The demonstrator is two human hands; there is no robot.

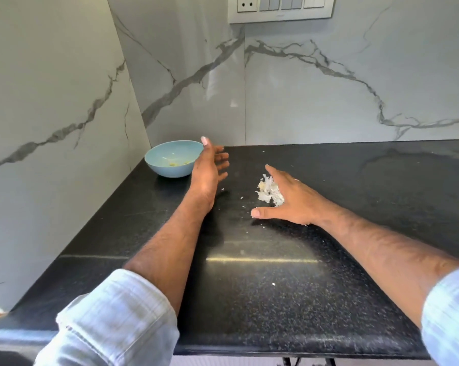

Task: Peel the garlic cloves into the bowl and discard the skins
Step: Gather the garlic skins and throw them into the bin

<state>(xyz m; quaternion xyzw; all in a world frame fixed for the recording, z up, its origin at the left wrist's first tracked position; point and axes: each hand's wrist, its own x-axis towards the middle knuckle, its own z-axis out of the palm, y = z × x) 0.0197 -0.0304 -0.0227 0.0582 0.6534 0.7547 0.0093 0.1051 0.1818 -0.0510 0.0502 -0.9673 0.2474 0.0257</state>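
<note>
On the black countertop, back left corner: light blue bowl with a few yellowish peeled garlic cloves inside (hard to count). Just right of the bowl, left hand raised on edge, fingers spread and relaxed, gripping nothing. Toward the middle, a heap of white garlic skins, right hand flat against its right side, thumb stretched out in front, fingers straight, nothing clenched. Stray skin flecks scattered around. Rolled-up pale sleeves nearest.
</note>
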